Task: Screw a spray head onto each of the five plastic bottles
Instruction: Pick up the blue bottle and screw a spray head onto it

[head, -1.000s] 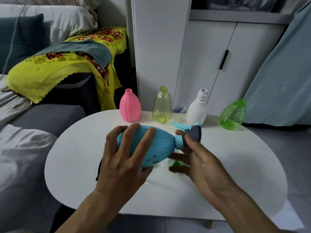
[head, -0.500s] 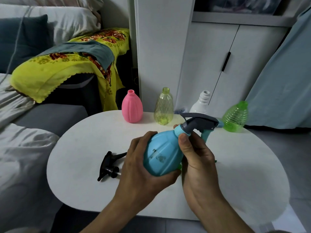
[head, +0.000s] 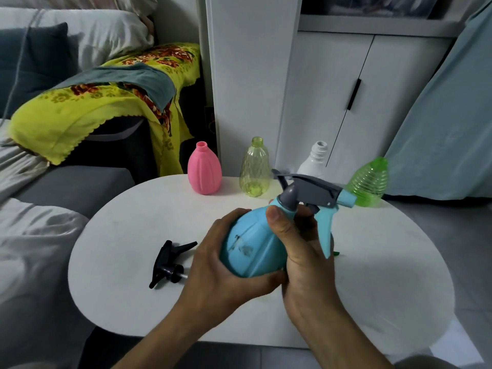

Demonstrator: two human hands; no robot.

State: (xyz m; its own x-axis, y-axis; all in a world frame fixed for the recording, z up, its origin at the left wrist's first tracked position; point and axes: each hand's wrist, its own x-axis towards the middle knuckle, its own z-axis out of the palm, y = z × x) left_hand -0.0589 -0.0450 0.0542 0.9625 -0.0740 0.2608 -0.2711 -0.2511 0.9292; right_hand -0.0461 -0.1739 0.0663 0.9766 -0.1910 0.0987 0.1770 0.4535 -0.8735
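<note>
Now both hands grip the blue bottle [head: 250, 249] above the surface [head: 386, 288]: the left hand [head: 229, 272] cups its belly, the right hand [head: 300, 251] wraps its neck just below the grey spray head [head: 311, 191]. Left of the left hand lies a black spray head [head: 167, 265]; beyond stand four uncapped bottles.

dim, soft indoor light; bowed edges

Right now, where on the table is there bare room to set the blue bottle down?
The right half of the table is bare, in front of the green bottle. The near left edge below the black spray head is free too. The back is crowded: pink bottle, yellow bottle, white bottle in a row.
</note>
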